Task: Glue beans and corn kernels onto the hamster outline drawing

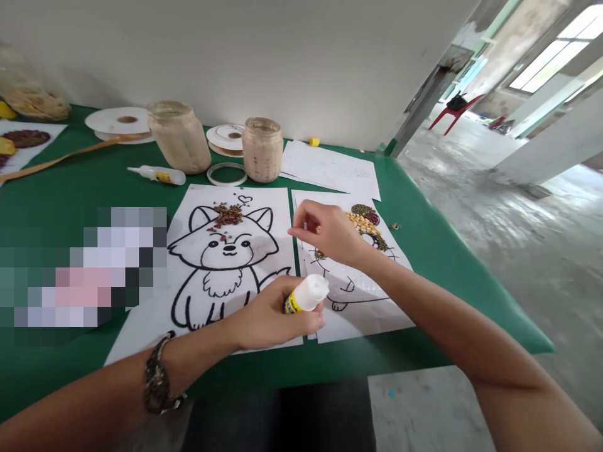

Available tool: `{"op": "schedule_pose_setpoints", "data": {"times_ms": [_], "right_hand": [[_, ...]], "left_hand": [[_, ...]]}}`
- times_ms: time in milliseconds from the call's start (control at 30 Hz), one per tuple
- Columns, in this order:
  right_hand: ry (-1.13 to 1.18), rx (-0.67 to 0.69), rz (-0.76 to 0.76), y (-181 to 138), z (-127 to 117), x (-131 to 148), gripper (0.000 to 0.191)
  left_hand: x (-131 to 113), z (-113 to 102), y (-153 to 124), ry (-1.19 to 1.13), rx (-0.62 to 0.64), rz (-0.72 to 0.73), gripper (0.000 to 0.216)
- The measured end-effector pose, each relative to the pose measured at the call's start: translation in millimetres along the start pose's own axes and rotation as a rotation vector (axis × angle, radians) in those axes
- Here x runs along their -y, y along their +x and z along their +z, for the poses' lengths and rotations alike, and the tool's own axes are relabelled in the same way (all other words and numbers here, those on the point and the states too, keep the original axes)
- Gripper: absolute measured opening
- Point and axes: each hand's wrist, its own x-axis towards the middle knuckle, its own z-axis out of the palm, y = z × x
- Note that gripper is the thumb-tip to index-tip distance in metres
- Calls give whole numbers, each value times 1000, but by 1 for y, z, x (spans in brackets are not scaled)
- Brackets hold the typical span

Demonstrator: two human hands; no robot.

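My left hand (277, 317) is wrapped around a white glue stick (308, 292) with a yellow label, held over the lower right of a fox drawing (226, 251). Red and green seeds (228, 215) are heaped on the fox's forehead. Above the left edge of a second drawing (362, 307), my right hand (330, 231) is closed in a pinch. Whatever may be between its fingertips is too small to make out. Yellow corn kernels (362, 223) and dark green seeds (362, 210) cover part of that second drawing, which my right hand and forearm partly hide.
Behind the drawings stand two cloudy jars (181, 138), ribbon spools (120, 119), a tape roll (227, 174) and a glue bottle (157, 174). White sheets (330, 168) lie at the back right. The green table (452, 270) ends at the right, beyond a few loose seeds (394, 226).
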Motion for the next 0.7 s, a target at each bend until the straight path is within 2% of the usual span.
{"op": "schedule_pose_setpoints", "data": {"times_ms": [67, 233, 333, 367, 500, 700], "right_hand": [[66, 66, -8, 21, 13, -4, 18], [41, 105, 99, 73, 44, -19, 34], [-102, 84, 93, 93, 55, -26, 19], [-132, 88, 83, 96, 57, -28, 13], [-179, 118, 46, 99, 63, -30, 12], [-188, 91, 48, 98, 69, -28, 10]], "left_hand": [[1, 0, 0, -3, -2, 11, 13], [6, -3, 0, -23, 3, 17, 15], [8, -5, 0, -50, 18, -4, 16], [8, -6, -1, -56, 19, -7, 16], [7, -5, -1, -68, 1, -19, 15], [7, -5, 0, -59, -14, -23, 16]]}}
